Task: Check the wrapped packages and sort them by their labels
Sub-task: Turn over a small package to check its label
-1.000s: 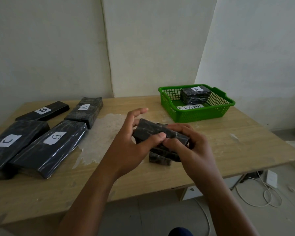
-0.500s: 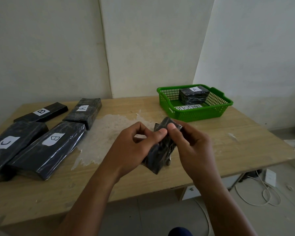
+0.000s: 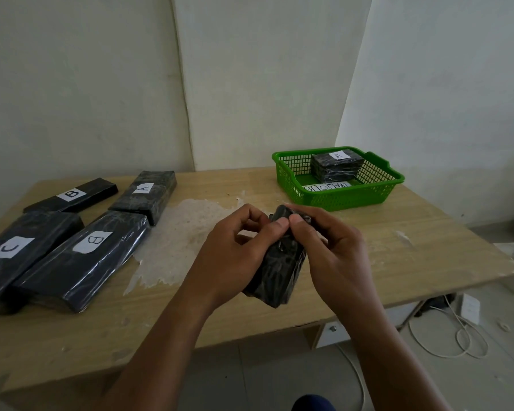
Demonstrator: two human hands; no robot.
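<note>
Both hands hold a small black wrapped package (image 3: 279, 274) on end above the table's front middle. My left hand (image 3: 235, 256) grips its left side and my right hand (image 3: 330, 256) its right side, thumbs meeting at its top. No label shows on it. At the left lie four larger black packages: a slim one labelled B (image 3: 72, 194), one labelled A (image 3: 144, 195), one labelled C (image 3: 21, 247) and a big one labelled B (image 3: 83, 259). A green basket (image 3: 377, 191) at the back right holds a small package labelled A (image 3: 337, 166).
The wooden table (image 3: 413, 256) has a pale worn patch (image 3: 178, 247) in its middle. A white paper strip with writing (image 3: 327, 186) lies in the basket. White cables (image 3: 445, 339) and a white adapter (image 3: 469, 307) lie on the floor under the table's right end. Walls close behind.
The small package was lifted off another small package on the table and turned from flat to standing on end. The one underneath is no longer visible. My thumbs have closed together at its top.
</note>
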